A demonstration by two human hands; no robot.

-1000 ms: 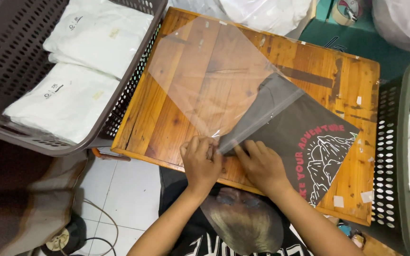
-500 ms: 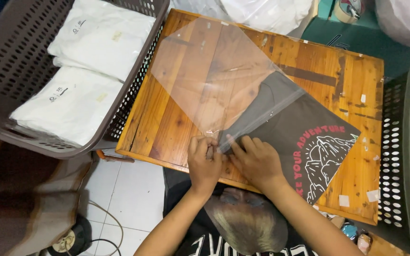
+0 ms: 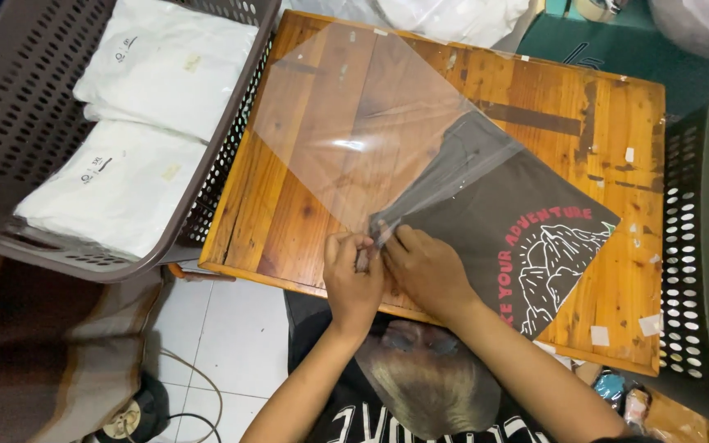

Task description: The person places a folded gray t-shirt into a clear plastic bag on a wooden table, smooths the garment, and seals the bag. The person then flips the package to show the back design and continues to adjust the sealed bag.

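Bright, even light (bag glares); edges perhaps soft.

The single head-worn camera looked steeply down from close above both hands onto the wooden table (image 3: 305, 221) beyond them.

Clear bag on the table, white packets in the basket.
A clear plastic bag (image 3: 354, 131) lies slanted across the wooden table, its lower corner over a folded black shirt. Two flat white packets (image 3: 170, 61) (image 3: 116, 189), each with a small yellowish sticker, fill the brown basket (image 3: 10, 123) beside it.
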